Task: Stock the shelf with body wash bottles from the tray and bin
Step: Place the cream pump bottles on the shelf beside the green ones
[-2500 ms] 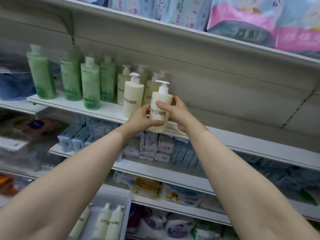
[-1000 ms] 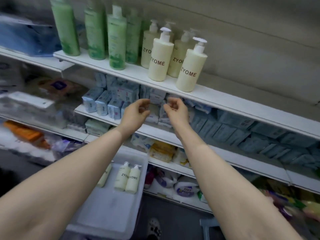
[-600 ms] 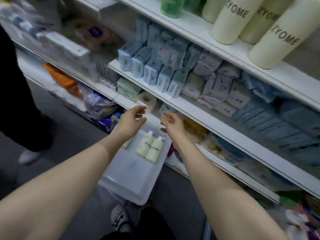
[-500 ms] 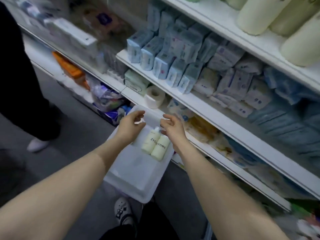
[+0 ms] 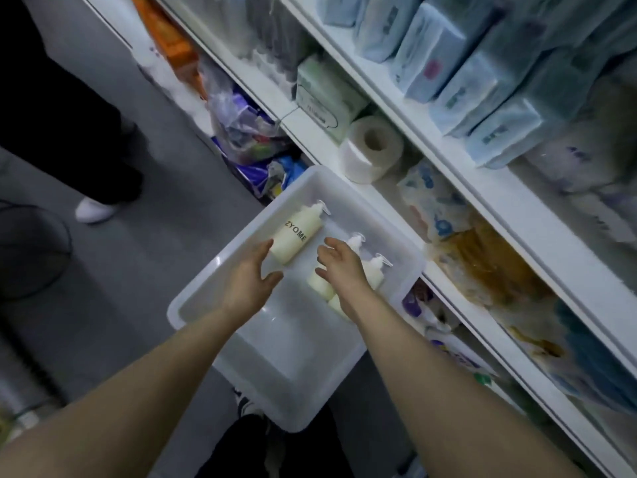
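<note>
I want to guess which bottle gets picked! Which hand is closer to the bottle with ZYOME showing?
Left. The left hand has its fingertips right at the base of the ZYOME bottle. The right hand is off to its side, above two other bottles.

Both bare forearms reach forward and down; the left hand (image 5: 253, 276) and right hand (image 5: 341, 265) hover side by side, fingers loosely spread, holding nothing.

A tray (image 5: 220, 270) is sitting in front of the shelves (image 5: 458, 181), with three bottles lying in it. One bottle (image 5: 296, 234) is lying to the left, apart from a pair (image 5: 374, 270) lying side by side on the right. The left hand (image 5: 250, 279) is hovering just before the single bottle, the right hand (image 5: 339, 265) over the pair. A paper roll (image 5: 370, 150) is sitting on the shelf behind the tray.
</note>
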Tool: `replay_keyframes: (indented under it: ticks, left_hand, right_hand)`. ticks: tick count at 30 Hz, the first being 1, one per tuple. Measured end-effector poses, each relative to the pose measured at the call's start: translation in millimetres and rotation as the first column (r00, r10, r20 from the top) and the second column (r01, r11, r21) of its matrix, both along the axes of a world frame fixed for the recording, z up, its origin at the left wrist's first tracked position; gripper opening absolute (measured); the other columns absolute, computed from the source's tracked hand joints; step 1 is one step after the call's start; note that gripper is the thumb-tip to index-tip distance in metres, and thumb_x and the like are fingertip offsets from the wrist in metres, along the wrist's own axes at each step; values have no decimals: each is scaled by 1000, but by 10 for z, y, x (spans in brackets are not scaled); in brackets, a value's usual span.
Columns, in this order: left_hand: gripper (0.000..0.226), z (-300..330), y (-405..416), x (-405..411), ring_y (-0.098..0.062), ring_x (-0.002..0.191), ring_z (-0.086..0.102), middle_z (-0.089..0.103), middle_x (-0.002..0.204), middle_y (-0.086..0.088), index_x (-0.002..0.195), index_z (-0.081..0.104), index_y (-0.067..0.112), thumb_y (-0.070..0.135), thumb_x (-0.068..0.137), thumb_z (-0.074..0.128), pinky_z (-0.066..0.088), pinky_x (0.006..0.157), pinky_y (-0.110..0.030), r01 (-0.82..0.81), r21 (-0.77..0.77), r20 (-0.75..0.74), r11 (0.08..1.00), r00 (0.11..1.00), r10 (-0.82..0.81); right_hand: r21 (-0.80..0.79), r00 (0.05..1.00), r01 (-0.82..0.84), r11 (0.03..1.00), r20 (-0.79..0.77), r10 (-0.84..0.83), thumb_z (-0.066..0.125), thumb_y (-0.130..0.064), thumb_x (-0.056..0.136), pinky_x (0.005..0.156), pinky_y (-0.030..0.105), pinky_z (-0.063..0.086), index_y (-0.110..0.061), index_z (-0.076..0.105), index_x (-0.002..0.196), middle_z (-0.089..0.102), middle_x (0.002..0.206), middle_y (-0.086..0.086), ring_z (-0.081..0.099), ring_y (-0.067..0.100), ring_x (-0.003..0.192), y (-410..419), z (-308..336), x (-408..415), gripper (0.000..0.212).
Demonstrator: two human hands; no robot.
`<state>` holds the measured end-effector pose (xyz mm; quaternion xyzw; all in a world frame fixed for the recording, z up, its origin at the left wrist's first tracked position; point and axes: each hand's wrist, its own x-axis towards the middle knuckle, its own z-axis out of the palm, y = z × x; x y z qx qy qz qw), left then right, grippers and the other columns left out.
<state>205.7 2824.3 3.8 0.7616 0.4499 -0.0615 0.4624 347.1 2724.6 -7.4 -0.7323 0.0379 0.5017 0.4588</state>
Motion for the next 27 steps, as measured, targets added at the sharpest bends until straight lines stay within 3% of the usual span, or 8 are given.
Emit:
replay_keyframes:
  ticks: [4,7,8,10,12,16,19,27]
  left_hand:
    - [68,-364,69,88,-22,142,32,31,156,-4,151,27,13,21,93,62,21,113,-25,56,45,-43,997,998,-54]
    - [66,-608,99,210,-24,140,34,34,154,-7,150,29,9,17,92,62,18,106,-15,53,80,-25,995,998,-51]
    - [67,-714,108,250,-26,140,34,35,153,-8,149,30,8,16,91,63,18,105,-15,41,87,-16,995,999,-40]
    - [68,-890,109,314,-28,140,33,34,154,-11,149,30,6,16,91,64,18,110,-20,51,97,-29,994,998,-49]
    - [68,-1024,99,350,-29,140,33,33,154,-13,148,32,5,18,90,65,22,113,-28,91,150,-53,985,995,-84]
    - [68,-1177,78,344,-32,126,44,44,142,-14,142,42,6,20,83,72,35,108,-37,87,266,-11,960,996,-87]
    - [66,-1204,53,347,-35,118,44,48,133,-16,142,44,9,25,84,71,35,102,-36,101,302,-65,948,994,-85]
    - [75,-1303,178,593,-34,109,54,55,130,-16,143,32,10,43,86,67,40,89,-38,109,110,-176,988,980,-88]
  right_hand:
    - [-22,1000,-1,1000,-16,0,57,-20,100,107,38,47,-11,39,149,51,127,0,57,2,86,121,-427,143,53]
    - [-43,1000,-19,999,-1,19,57,-21,100,104,38,49,-13,39,147,53,109,-8,56,2,82,230,-734,251,51]
    - [-54,999,-37,998,11,37,57,-24,99,101,38,50,-16,44,141,53,101,-11,56,3,80,269,-827,276,45]
    - [-80,997,-68,994,39,71,58,-33,92,92,40,52,-21,54,109,54,87,-9,56,9,77,368,-988,312,21]
    - [-126,993,-97,987,58,104,55,-49,77,87,46,53,-22,59,94,61,78,-4,60,19,79,482,-1130,334,32]
    - [-117,995,-89,989,36,93,54,-59,76,96,53,53,-9,59,122,68,113,14,65,35,105,616,-1420,343,69]
    - [-173,997,-43,984,61,54,53,-74,60,96,50,53,-21,56,132,66,121,5,64,29,108,630,-1528,298,89]
    - [-102,1000,20,995,19,-18,60,-70,55,97,47,53,-18,54,135,67,124,3,65,25,110,661,-1444,266,96]
